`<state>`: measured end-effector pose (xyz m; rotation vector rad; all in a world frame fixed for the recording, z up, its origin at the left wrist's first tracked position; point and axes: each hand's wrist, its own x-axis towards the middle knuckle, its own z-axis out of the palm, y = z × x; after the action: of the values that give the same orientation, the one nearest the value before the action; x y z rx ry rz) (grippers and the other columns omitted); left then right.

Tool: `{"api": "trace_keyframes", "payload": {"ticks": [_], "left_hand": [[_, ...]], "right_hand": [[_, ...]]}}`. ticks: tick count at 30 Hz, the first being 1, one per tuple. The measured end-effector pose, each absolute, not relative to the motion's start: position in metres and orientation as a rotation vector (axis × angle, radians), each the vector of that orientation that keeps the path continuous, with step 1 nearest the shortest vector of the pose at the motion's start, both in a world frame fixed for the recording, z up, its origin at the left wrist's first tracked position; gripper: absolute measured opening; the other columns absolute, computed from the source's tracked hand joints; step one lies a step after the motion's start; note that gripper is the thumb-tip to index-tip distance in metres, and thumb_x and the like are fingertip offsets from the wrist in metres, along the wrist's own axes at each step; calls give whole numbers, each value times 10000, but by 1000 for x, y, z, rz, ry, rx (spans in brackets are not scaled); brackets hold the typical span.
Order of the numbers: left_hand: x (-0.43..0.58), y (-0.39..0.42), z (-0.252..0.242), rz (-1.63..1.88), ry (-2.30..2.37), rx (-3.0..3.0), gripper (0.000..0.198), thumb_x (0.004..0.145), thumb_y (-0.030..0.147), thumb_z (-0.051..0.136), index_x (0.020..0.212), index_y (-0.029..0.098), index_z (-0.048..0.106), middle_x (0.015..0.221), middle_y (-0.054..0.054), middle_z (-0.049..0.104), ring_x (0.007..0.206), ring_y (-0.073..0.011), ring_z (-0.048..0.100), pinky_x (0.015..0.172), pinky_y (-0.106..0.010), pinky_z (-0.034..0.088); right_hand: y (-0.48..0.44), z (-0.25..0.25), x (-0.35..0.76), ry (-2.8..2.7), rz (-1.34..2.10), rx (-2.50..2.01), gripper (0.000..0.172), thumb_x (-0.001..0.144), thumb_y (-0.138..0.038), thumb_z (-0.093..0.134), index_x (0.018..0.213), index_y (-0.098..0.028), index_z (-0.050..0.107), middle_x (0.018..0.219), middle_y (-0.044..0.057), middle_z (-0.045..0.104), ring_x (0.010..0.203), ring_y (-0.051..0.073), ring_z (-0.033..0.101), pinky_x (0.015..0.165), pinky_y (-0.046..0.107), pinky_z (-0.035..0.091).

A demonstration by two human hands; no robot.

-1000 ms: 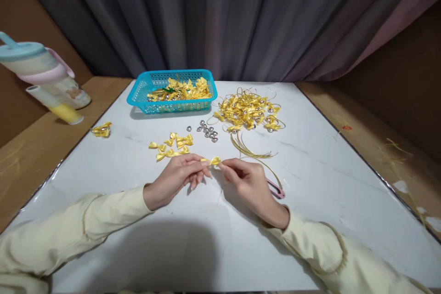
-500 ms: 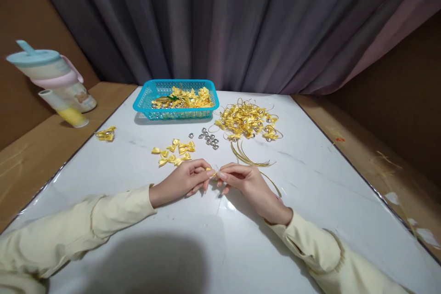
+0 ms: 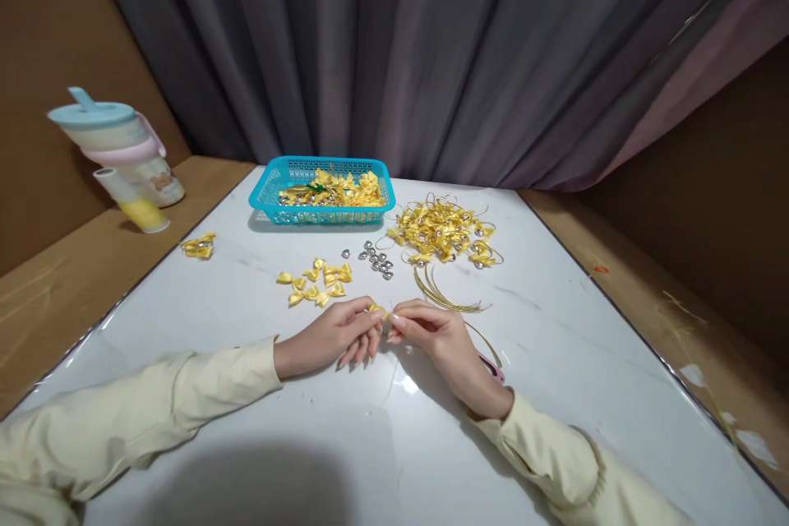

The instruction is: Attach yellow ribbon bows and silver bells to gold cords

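Note:
My left hand (image 3: 339, 334) pinches a small yellow satin bow (image 3: 376, 309) between thumb and forefinger, its other fingers curled below. Close against it, my right hand (image 3: 436, 337) has thumb and forefinger closed on a thin thread at the bow; a faint strand hangs beneath. Loose yellow bows (image 3: 313, 283) lie beyond my left hand. Silver bells (image 3: 377, 258) are grouped further back. Gold cords (image 3: 447, 296) lie just past my right hand, and another gold cord (image 3: 484, 339) emerges behind it. A pink-edged thing (image 3: 494, 368) is mostly hidden by my right wrist.
A blue basket (image 3: 320, 215) of yellow bows and silver bells stands at the back. To its right is a pile of corded bows with bells (image 3: 439, 228). A few yellow pieces (image 3: 198, 246) lie left. A tumbler (image 3: 126, 148) and a yellow-white tube (image 3: 132, 201) stand beyond the left edge.
The camera view has shifted slightly, so the scene sits a little lower. Both hands stay together at the bow, and the left hand's lower fingers have turned a little downward.

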<state>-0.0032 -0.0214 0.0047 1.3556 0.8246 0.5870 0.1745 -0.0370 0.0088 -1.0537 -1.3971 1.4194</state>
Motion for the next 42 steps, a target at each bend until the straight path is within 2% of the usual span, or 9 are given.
{"api": "trace_keyframes", "payload": {"ticks": [5,10,12,15,19,28,35,42], "left_hand": [[-4,-21,6,592,803,1330,326,871,447,444,760,142,473,572,11,570,380,-45,451,319,-133,319],[-3,-20,7,610,863,1299,330,868,445,447,717,151,447,525,34,540,331,-25,368,315,-133,280],[-3,-20,8,616,877,1281,329,865,445,449,717,152,442,536,34,538,338,-22,362,322,-134,270],[-3,-21,9,619,872,1288,331,860,449,454,714,152,440,540,39,524,345,-21,349,331,-140,259],[-4,-22,9,616,871,1307,328,865,450,446,726,152,445,557,43,510,361,-25,347,340,-147,259],[-4,-21,6,610,841,1261,326,849,466,464,770,149,459,577,24,519,408,-46,380,352,-156,264],[-4,-23,8,626,845,1310,315,862,442,467,759,144,479,560,48,479,389,-30,308,345,-154,216],[-3,-22,8,628,855,1310,329,852,463,472,760,148,486,567,49,477,394,-35,312,348,-165,213]], "right_hand": [[-39,11,173,-1422,1444,-1051,204,775,-332,625,689,-156,682,776,36,610,654,123,580,643,258,483],[-40,14,177,-1354,1207,-1165,174,750,-329,649,706,-165,685,906,67,631,724,140,556,587,237,447],[-42,16,179,-1316,1172,-1237,201,752,-354,645,717,-159,675,794,60,652,630,126,533,533,232,419],[-47,20,178,-1336,1303,-1262,262,777,-393,612,708,-143,650,591,30,627,464,93,470,466,224,383],[-52,20,172,-1390,1518,-1237,300,788,-407,594,675,-132,639,523,21,607,400,84,486,426,209,387],[-52,15,171,-1359,1562,-1212,303,780,-410,599,673,-129,636,534,21,619,391,92,523,432,215,440],[-53,14,170,-1375,1568,-1213,306,789,-406,587,655,-133,628,524,24,624,414,108,553,455,225,455],[-53,14,171,-1372,1566,-1225,308,789,-405,585,643,-137,625,502,17,614,417,113,554,460,228,453]]}}
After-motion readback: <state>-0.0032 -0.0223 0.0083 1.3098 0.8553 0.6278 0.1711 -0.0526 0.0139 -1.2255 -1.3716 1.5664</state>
